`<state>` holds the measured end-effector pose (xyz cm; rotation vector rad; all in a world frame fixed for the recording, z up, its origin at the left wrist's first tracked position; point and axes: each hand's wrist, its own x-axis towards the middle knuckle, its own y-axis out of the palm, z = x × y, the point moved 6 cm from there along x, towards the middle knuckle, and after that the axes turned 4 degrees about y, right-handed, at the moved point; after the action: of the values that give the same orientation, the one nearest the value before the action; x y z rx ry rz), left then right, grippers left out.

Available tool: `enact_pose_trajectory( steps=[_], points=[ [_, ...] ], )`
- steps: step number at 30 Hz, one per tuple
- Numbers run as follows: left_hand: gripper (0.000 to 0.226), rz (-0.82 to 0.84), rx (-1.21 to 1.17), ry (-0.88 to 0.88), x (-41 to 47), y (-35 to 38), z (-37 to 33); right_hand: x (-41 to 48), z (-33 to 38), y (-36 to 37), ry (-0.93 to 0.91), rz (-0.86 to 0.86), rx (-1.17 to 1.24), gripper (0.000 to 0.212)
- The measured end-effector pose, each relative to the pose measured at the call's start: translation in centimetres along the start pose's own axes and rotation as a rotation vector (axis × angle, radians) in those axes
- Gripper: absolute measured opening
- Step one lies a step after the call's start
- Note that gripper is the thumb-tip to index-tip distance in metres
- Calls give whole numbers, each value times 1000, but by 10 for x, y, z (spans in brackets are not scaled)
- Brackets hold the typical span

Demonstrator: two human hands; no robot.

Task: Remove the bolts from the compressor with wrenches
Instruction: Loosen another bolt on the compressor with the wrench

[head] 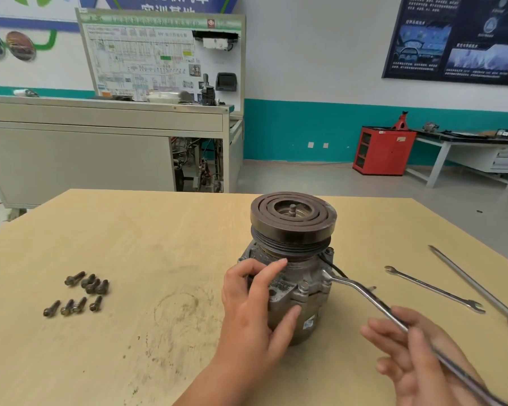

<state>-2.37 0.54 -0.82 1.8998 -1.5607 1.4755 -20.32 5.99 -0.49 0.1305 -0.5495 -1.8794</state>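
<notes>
Compressor (291, 276) upright, table (159, 244) centre-right; judged heavy, rigid metal. Body gripped by left hand (255, 312); wrench (364, 294) held loosely in half-open right hand (417, 356), seated on right-side bolt.

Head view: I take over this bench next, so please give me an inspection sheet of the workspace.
Surface: pale wooden tabletop, scuffed, with a dark ring mark.
Job's things: grey metal compressor with dark pulley upright; bent steel wrench seated on its right side; eight dark loose bolts lying at left.
Clutter: spare open-ended spanner; long red-handled screwdriver.
Grippers: left hand grips the compressor body; right hand holds the wrench handle.
Cables: thin black lead on the compressor.
Surroundings: grey cabinet bench, red cabinet.
</notes>
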Motion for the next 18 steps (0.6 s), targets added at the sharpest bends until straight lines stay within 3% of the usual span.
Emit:
enact_pose_trajectory(
  steps=[2, 6, 7, 10, 13, 17, 18],
  points=[
    [48, 17, -1, -7, 0, 0, 0, -8, -1, 2, 63, 76, -30, 57],
    [44, 31, 11, -5, 1, 0, -1, -14, 2, 5, 106, 128, -145, 95],
    [44, 29, 15, -3, 1, 0, -1, -16, 3, 8, 101, 153, -196, 96],
    [43, 26, 17, -3, 1, 0, -1, -21, 9, 25, 83, 245, -386, 94],
    [43, 21, 31, 11, 2, 0, -3, -23, 19, 31, -50, 211, -510, 82],
    [38, -5, 30, 29, 2, 0, -2, -9, 23, 17, -101, 151, -388, 14],
    [36, -13, 24, 33, 2, 0, -1, -2, 22, 13, -74, 155, -346, 18]
  ],
)
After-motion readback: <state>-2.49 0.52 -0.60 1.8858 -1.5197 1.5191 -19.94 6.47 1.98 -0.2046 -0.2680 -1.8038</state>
